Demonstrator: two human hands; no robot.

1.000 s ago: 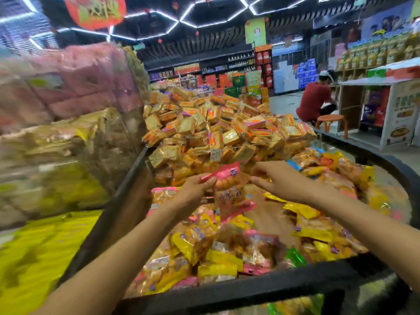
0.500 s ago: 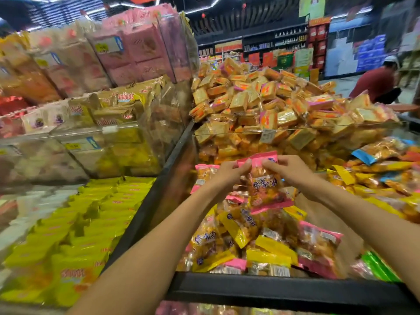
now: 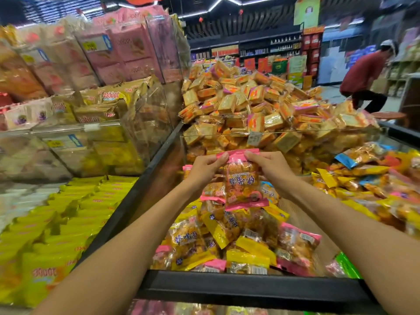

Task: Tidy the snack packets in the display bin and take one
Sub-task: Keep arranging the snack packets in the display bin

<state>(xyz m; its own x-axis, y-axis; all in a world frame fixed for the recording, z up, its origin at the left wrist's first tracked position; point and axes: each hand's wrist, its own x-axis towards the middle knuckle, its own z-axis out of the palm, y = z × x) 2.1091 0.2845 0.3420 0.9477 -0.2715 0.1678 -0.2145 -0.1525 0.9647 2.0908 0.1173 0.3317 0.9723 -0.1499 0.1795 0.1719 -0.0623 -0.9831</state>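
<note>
I've got my left hand (image 3: 205, 168) and right hand (image 3: 270, 167) each pinching a top corner of a pink packet (image 3: 242, 178), held up over the bin (image 3: 250, 289). Below it, yellow and pink packets (image 3: 227, 242) lie heaped. Beyond, a mound of biscuits (image 3: 250, 105); left, yellow bags (image 3: 68, 219); shop shelves behind.

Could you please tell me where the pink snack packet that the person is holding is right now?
In the head view, the pink snack packet hangs mid-frame above the display bin, pinched at its top corners by the left hand and right hand.
</note>
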